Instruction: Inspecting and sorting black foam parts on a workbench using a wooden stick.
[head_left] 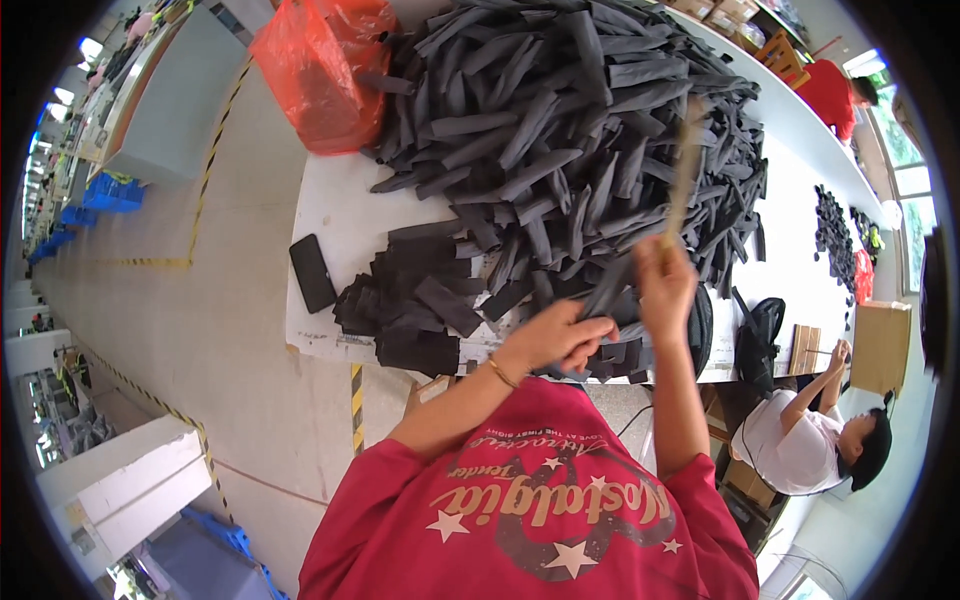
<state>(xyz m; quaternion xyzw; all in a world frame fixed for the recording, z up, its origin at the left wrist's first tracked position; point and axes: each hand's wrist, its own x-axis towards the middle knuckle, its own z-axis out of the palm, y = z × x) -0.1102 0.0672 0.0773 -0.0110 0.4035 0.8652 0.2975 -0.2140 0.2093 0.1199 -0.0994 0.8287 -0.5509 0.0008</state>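
Over the front edge of the white table, my left hand [565,336] is closed on a dark grey fabric piece [607,288], a narrow strip or tube. My right hand [664,280] is raised just to its right, fingers wrapped round a long thin tan stick [686,165]. The stick points up and away over the pile and is smeared by motion. Beyond both hands rises a big heap of dark grey fabric pieces [540,130]. Left of my left hand lie flatter black fabric pieces [420,300] in loose stacks.
The white table [335,205] carries a black phone [313,273] and a red plastic bag [325,80]. To the right are a black bag [762,335], a cardboard box [881,345] and a seated co-worker in white [790,440]. Another person in red [830,98] is farther back.
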